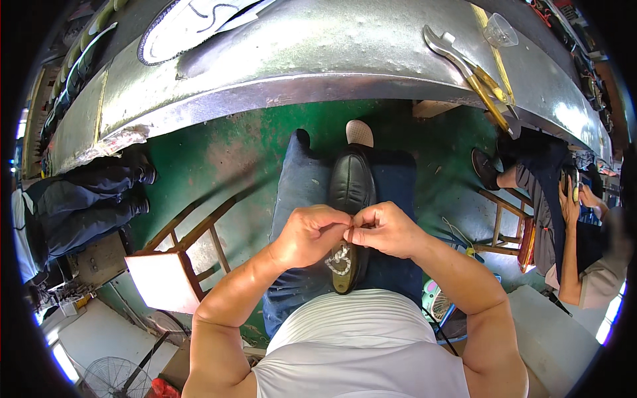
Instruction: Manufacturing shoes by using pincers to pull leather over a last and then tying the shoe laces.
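Observation:
A black leather shoe (pixel 350 180) lies across my thighs with its toe pointing toward the bench. At its near end the olive-coloured shoe last (pixel 343 285) shows, and a loop of white cord (pixel 340 261) rests on it. Over the shoe's opening, my left hand (pixel 306 236) and my right hand (pixel 390 230) meet with thumbs and forefingers pinched. Between the fingertips is a small brownish thing, too small to name. My fingers cover the part of the shoe beneath them.
A metal-topped bench (pixel 298 50) curves ahead, bearing pincers (pixel 458 61), a clear cup (pixel 500 31) and a white sole-shaped piece (pixel 192 30). A wooden stool (pixel 162 278) stands left. One person's legs (pixel 93 192) are at left; another person (pixel 564 212) works at right.

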The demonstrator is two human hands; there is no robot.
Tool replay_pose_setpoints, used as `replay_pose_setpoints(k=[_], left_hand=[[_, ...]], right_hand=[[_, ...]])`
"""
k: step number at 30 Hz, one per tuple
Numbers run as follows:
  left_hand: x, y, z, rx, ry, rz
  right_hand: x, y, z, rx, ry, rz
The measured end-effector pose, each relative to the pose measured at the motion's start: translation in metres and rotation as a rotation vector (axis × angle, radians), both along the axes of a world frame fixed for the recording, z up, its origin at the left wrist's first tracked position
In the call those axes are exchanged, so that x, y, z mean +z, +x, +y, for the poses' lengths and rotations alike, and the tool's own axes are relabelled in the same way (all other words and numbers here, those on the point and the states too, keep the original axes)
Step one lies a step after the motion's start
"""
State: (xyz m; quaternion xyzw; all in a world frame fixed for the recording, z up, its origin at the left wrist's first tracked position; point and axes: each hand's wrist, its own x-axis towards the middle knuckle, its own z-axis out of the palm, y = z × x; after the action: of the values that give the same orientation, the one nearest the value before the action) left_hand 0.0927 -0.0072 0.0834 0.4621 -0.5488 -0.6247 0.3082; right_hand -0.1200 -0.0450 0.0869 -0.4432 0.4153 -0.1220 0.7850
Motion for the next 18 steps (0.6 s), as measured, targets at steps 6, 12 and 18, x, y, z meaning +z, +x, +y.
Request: replay_pose_setpoints(k=[6,12,18], left_hand=[[0.018,-0.001,-0.014,-0.098,-0.607,-0.381],[0.017,0.032,0.0,-0.377,-0.581,-0.543],[0.062,0.079,-0.064,0.566,-0.956,-0.867]], right_hand=[[0.011,0.003,-0.001,0.037,-1.141,0.269],[-0.005,-0.033,0.023,0.189,-1.059,0.612],[0.002,0.009,0.09,0.177,-0.539,0.532]])
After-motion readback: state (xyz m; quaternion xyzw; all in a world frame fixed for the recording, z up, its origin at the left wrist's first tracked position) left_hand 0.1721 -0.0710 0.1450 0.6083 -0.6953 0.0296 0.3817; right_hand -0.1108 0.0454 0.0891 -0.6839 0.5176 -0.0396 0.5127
